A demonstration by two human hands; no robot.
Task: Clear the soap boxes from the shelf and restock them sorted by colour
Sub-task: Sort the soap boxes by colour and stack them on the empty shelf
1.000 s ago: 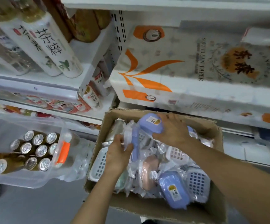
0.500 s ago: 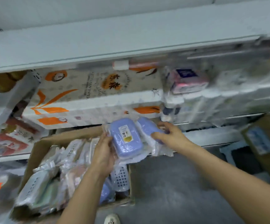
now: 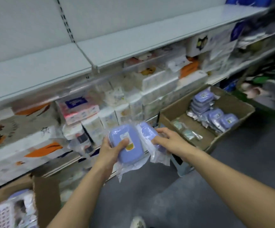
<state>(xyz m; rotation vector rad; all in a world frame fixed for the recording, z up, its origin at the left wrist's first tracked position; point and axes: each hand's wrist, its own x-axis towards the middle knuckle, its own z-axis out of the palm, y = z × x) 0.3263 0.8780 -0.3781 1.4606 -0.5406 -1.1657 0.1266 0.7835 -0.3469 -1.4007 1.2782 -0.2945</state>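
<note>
While crinkly film wraps both, each hand, left hand [image 3: 108,149] and right hand [image 3: 169,139], grips 1 rounded lilac soap box [image 3: 127,143].

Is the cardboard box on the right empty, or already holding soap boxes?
Partly filled. The cardboard box holds purple soap boxes along its far side; much of its floor is bare.

Both forearms are bare from the bottom edge of the picture to the wrists, with no sleeve, watch, bracelet or ring showing. The left hand [image 3: 111,149] and right hand [image 3: 168,139] wear no gloves. Below the hands, a pale, blurred shoe toe [image 3: 137,222] shows at the bottom edge.
</note>
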